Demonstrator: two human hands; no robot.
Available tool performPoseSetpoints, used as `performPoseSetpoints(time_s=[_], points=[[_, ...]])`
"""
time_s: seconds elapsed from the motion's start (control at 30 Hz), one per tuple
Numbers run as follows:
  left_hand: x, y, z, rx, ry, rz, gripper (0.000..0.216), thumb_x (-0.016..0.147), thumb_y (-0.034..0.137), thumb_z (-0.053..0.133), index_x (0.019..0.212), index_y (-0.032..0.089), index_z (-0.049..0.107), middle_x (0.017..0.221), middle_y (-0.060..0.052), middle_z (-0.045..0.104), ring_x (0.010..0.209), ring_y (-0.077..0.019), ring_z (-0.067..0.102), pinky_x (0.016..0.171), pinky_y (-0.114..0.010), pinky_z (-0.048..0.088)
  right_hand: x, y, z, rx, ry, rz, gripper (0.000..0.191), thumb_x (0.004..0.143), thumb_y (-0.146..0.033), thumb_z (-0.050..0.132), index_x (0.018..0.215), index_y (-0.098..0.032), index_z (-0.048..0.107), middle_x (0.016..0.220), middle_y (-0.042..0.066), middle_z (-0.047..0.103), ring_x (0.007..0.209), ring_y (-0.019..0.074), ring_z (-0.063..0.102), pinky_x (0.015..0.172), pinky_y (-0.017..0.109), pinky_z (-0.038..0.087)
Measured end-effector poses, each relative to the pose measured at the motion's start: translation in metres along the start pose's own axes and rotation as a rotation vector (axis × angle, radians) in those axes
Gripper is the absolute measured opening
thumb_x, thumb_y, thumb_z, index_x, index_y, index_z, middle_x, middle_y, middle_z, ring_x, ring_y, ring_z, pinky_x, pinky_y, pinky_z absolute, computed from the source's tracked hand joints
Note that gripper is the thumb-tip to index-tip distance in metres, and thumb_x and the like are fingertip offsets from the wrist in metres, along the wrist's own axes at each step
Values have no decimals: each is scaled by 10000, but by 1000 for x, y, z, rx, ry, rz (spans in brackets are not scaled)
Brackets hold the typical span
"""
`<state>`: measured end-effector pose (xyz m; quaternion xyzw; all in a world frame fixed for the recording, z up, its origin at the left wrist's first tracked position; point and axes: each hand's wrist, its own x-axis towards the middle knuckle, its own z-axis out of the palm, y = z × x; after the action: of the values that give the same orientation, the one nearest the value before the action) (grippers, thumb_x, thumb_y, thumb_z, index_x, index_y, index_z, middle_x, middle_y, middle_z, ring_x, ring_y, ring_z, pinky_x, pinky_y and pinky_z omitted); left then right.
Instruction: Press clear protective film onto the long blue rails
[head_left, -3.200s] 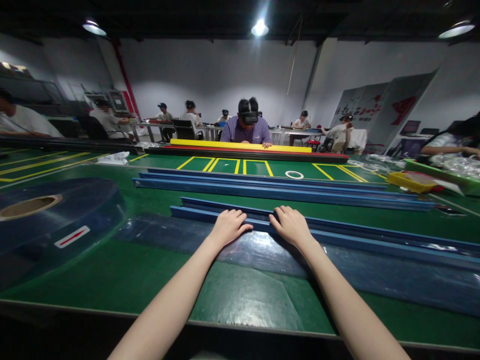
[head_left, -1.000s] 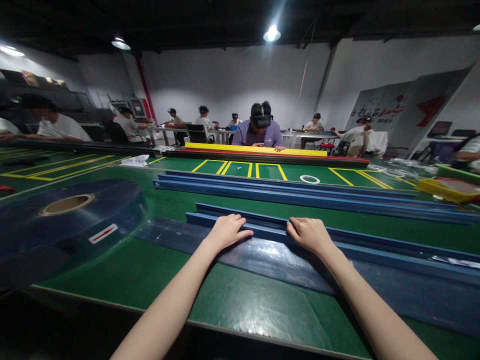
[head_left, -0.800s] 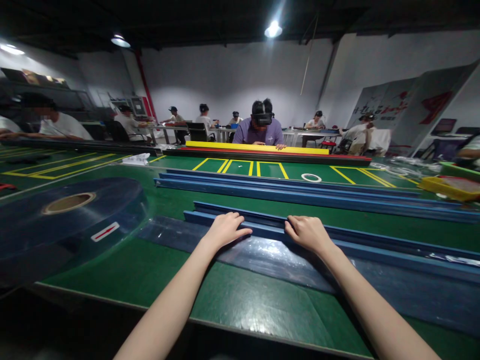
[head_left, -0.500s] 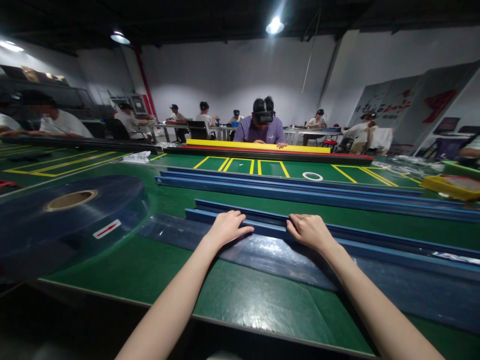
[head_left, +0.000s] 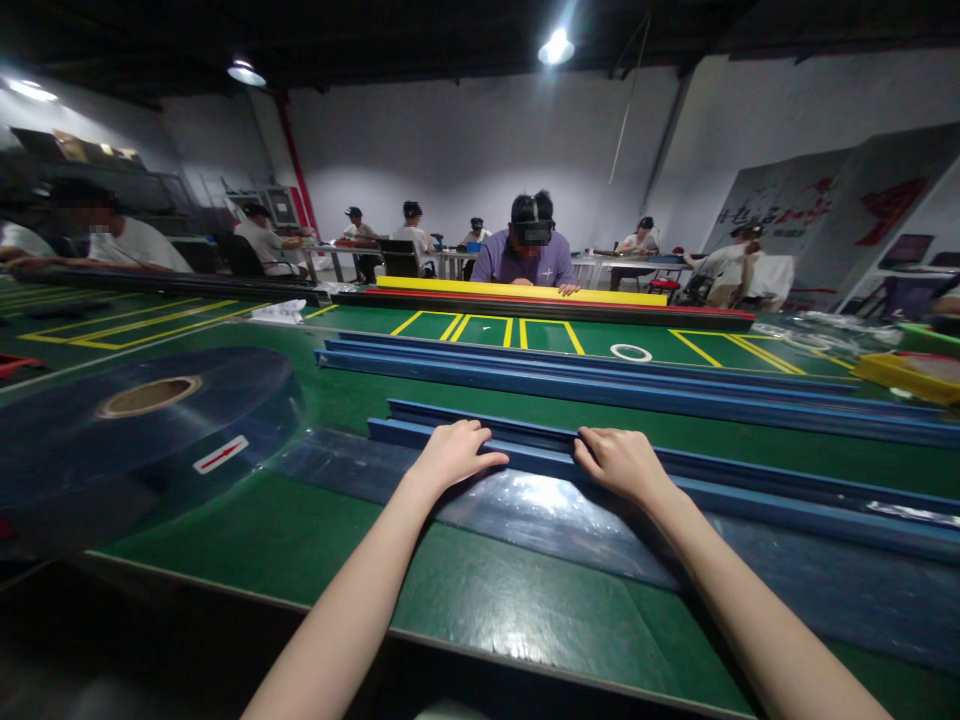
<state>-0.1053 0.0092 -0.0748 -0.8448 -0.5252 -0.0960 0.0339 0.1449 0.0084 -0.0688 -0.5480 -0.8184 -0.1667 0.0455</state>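
A long blue channel-shaped profile (head_left: 540, 458) lies across the table in front of me, its left end showing and its right part running out of view. My left hand (head_left: 457, 450) is closed over its near wall close to that end, thumb on my side. Farther right, my right hand (head_left: 616, 460) grips the same profile with bent fingers. A wide strip of clear plastic film (head_left: 540, 510) lies flat along the near side of the profile. It leads left to a big film roll (head_left: 247, 400) with a cardboard core and a red-arrow label.
Beyond lie more blue profiles (head_left: 600, 385), a white ring (head_left: 631, 353) and yellow tape lines on the green table (head_left: 525, 610). A co-worker (head_left: 521, 255) leans over a yellow profile (head_left: 517, 290) opposite. A yellow bin (head_left: 907, 375) stands at right. The table's front edge is near my forearms.
The view has shifted slightly, so the background sits a little farther right. Both hands keep their hold on the blue profile, with no clear change in grip.
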Motion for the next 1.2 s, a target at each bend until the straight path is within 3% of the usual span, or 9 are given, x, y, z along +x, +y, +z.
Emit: performPoseSetpoints(time_s=[0.2, 0.63, 1.2], points=[[0, 0, -1, -8, -7, -2, 431, 817, 562, 439, 943, 190, 618, 1010, -71, 623, 969, -224, 572, 786, -287, 431, -2, -2, -1, 32, -10, 50, 406, 889, -348, 283, 954, -174, 644, 885, 83, 685, 778, 177, 617, 570, 248, 308], [-2, -8, -13, -9, -55, -106, 451, 761, 592, 501, 943, 198, 625, 1017, -63, 638, 947, -233, 585, 741, -279, 434, -4, -2, 0, 29, 12, 47, 386, 898, -344, 291, 957, -176, 634, 902, 79, 675, 802, 172, 606, 611, 240, 332], [-3, -6, -15, 4, -86, -106, 504, 780, 604, 458, 973, 174, 638, 1033, -73, 628, 962, -238, 583, 757, -280, 438, -4, -2, 0, 39, 19, 40, 379, 901, -338, 296, 964, -172, 631, 913, 80, 672, 835, 174, 604, 667, 242, 365]])
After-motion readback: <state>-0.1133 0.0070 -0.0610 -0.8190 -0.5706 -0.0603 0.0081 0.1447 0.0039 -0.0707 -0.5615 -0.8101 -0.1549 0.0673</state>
